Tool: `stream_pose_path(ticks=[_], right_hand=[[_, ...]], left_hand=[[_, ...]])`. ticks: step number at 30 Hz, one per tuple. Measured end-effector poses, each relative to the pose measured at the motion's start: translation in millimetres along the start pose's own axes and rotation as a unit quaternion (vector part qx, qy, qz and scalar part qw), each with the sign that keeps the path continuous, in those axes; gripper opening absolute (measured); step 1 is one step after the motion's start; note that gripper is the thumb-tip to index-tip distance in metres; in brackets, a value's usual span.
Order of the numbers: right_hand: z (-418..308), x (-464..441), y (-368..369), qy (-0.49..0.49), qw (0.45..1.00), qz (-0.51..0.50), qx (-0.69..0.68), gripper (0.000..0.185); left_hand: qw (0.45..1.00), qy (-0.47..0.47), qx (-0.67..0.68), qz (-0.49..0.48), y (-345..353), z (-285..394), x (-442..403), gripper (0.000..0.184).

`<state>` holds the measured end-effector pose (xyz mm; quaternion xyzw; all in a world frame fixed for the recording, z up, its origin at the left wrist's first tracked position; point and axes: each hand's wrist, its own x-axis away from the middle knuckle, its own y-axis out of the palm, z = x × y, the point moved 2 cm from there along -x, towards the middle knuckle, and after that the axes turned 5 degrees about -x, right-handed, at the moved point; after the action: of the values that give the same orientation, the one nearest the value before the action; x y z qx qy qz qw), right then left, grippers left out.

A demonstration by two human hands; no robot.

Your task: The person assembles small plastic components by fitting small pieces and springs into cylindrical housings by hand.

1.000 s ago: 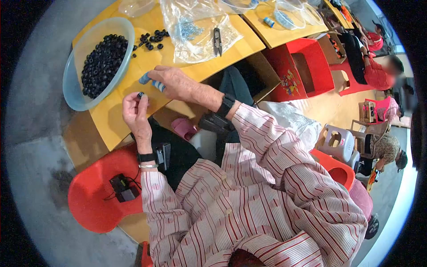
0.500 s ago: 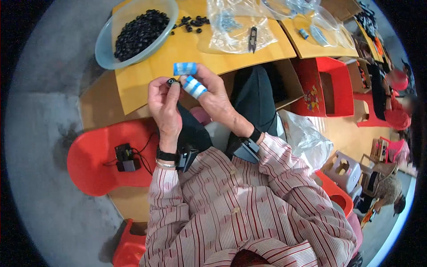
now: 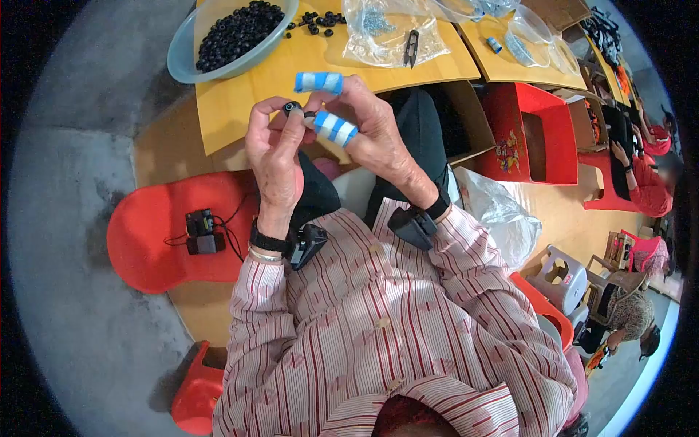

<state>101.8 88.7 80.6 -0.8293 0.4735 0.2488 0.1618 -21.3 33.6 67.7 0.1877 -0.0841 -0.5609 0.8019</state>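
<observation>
My left hand (image 3: pixel 275 156) pinches a small black round piece (image 3: pixel 292 107) with a pale ring on its end between thumb and fingers. Close on its right, my right hand (image 3: pixel 378 142) is bent toward the piece. Blue-and-white tape wraps (image 3: pixel 318 82) cover its index finger and thumb. A tiny dark bit shows by the right thumb tip, too small to name. Beyond the hands, a pale blue basin (image 3: pixel 182 62) holds many similar black pieces (image 3: pixel 240 33), and several lie loose on the yellow table (image 3: pixel 240 109).
A clear plastic bag (image 3: pixel 364 51) with small metallic bits lies on the table, black thread snips (image 3: pixel 411 49) on it. A blue-white roll (image 3: pixel 494 45) sits farther right. Red bin (image 3: pixel 510 138) stands below; a red chair (image 3: pixel 145 240) holds a black device (image 3: pixel 204 231). Other people sit at right.
Both hands have shifted slightly right and up in view, still close together around the black piece. The right index finger and thumb look a little farther apart.
</observation>
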Motion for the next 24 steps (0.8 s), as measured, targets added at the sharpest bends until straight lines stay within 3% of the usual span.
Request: stream_pose_path(ticks=[2,5,11,16,24], right_hand=[[-4,11,0,0.112,0.986,0.012,-0.12,0.041],[-9,18,2,0.175,0.962,0.018,-0.207,0.048],[-14,24,-2,0.126,0.985,0.017,-0.118,0.045],[-14,31,-9,0.174,0.973,0.034,-0.147,0.043],[-8,35,-12,0.14,0.984,0.046,-0.103,0.037]], left_hand=[[0.999,-0.022,0.024,-0.006,4,3,6,0.018],[0.998,-0.026,0.06,-0.006,9,6,13,0.019],[0.996,-0.028,0.083,0.018,13,3,19,0.019],[0.995,-0.039,0.089,0.019,13,-4,22,0.018],[0.995,-0.052,0.089,0.012,21,-8,25,0.018]])
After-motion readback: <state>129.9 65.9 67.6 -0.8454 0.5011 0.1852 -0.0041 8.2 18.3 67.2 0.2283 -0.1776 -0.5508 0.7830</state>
